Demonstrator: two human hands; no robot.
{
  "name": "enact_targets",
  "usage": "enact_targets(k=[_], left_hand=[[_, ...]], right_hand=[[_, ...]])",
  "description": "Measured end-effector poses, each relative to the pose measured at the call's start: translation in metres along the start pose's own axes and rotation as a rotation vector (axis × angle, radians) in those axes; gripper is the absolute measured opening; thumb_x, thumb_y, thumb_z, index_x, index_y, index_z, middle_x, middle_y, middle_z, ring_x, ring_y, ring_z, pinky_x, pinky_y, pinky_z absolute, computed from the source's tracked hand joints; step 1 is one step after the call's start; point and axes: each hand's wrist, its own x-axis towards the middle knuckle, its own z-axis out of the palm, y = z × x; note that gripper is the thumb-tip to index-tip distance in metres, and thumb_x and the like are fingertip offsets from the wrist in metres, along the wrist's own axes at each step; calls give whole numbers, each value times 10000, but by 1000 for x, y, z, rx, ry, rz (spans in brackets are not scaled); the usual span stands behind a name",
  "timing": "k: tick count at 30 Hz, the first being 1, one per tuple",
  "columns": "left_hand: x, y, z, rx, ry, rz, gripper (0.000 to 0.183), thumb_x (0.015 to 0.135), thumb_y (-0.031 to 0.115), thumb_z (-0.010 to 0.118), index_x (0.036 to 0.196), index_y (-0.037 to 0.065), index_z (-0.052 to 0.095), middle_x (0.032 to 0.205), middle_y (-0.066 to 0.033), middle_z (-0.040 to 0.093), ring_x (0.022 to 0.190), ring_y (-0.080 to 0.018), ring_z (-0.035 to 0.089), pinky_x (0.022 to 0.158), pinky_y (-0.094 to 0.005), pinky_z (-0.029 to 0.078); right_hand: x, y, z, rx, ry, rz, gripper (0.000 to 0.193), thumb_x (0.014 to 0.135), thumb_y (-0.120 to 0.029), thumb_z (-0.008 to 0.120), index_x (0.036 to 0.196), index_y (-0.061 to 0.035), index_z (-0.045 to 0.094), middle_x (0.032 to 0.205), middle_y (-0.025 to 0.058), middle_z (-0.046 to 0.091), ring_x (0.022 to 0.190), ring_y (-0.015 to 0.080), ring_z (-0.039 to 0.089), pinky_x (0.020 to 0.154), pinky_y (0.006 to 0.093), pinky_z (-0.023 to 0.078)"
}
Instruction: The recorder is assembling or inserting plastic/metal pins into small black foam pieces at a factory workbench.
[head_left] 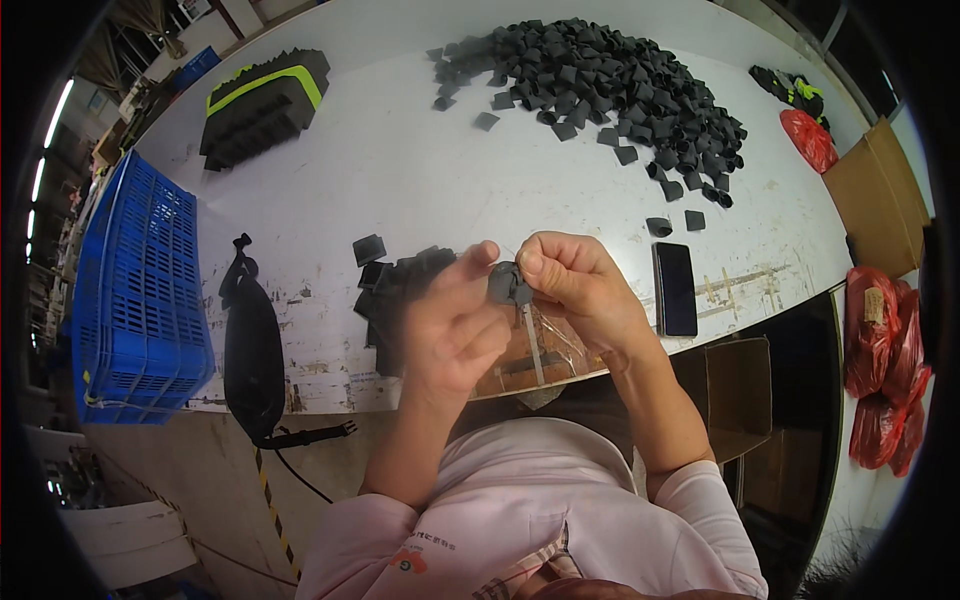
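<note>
**Two hands, one small dark piece**

Pinching a small dark grey piece (508, 284) between them, both hands are raised just above the near edge of the white bench (400, 170). The right hand (575, 285) has its thumb and fingers pressed together on the piece's right side, thumb on top. The left hand (455, 325) meets it from the other side, its fingertips closed against the same piece, though motion blur hides exactly how they sit. Holding it from both sides, close to the body, probably steadies such a small thing while it is worked.

Just behind the left hand lies a small cluster of similar dark pieces (385, 275), near enough to reach easily. A far larger heap of dark pieces (610, 90) is spread across the back of the bench, well apart from the hands. A black phone (675, 288) lies flat just beside the right hand. At the left edge stands a blue plastic crate (140, 290), with a black strap-like item (250, 350) beside it. A stack of black foam with a yellow-green stripe (265, 100) sits at the far left corner. Red bags (885, 350) hang off to the right.
</note>
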Motion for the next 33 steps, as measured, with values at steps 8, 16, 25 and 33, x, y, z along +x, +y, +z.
enact_targets(k=[8,16,25,33], left_hand=[[-7,-8,-26,107,389,41,250,800,-30,384,1041,2,440,649,-62,524,297,-49,293,320,-186,203],[-1,-7,-23,-139,285,-32,196,814,61,443,953,-2,566,708,-67,560,357,-55,288,355,-193,238],[0,-16,-19,660,423,262,304,748,5,472,1050,-20,484,857,-116,563,578,-99,471,493,-208,375],[9,-13,2,1618,120,589,145,710,-49,597,845,6,600,876,-79,579,799,-153,549,699,-241,437]], right_hand=[[5,40,-22,41,-20,54,264,859,-265,541,688,-67,507,556,-53,399,490,34,316,443,180,247],[5,17,-9,-4,16,75,253,844,-249,565,679,-62,523,557,-66,372,488,31,290,438,176,240],[9,30,-24,-96,13,24,234,864,-240,536,721,-55,540,550,-61,388,474,32,323,439,183,266],[-14,24,-12,-727,269,-579,241,761,-145,616,942,6,567,784,101,529,640,181,529,529,257,431]])
